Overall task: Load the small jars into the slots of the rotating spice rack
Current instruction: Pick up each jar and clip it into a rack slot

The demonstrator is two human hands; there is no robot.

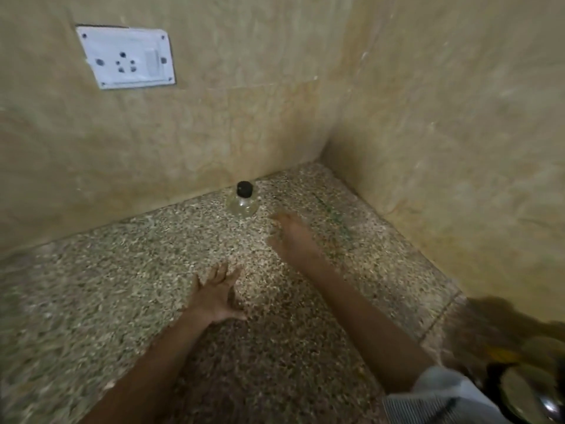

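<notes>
On a speckled surface [91,301] in a beige corner [324,148], one jar [243,198].
Left hand [215,296] spread, fingers released; right hand [292,237] blurred, fingers unreadable.

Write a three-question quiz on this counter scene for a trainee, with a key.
1. True or false: the small jar stands upright with a black lid, close to the back wall.
2. Which hand is nearer the small jar? A) left hand B) right hand C) both touch it
3. Short answer: what is the white fitting on the back wall?

Key: 1 true; 2 B; 3 a socket plate.
</notes>
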